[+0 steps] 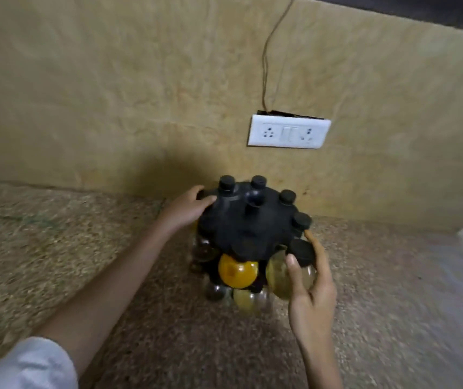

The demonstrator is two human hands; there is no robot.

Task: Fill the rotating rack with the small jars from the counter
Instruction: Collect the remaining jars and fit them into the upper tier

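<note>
Black cap, clear round body with pale yellowish fill: that is the jar [290, 272] in the right hand [313, 299], thumb across its front, fingers wrapped round the far side and up past the cap. Firm grasp. Jar sits at the rack's near-right edge, cap touching or just under the rim of the top; cannot tell if it is seated in a slot yet.

Left hand [186, 210] lies on the far-left shoulder of the rack [238, 226], fingers spread over the black top, thumb round the back. Pressing or steadying it, not gripping a jar as far as can be seen.

Rack: black domed top with a centre knob, four capped jar necks showing round the back and right. Below, an orange jar [237, 270] at the front, darker ones to the left, another pale one on the lower tier. It stands on the speckled stone counter [84, 248], close to the tan wall. Socket plate [289, 131] above, cord running up from it.

Step, by my reading: loading one jar on the upper tier while the other hand stops the rack turning. Rack looks nearly full; no loose jars visible on the counter.

Next move calls for lining the neck up with its slot, pushing it home, then letting go without spinning the rack.
</note>
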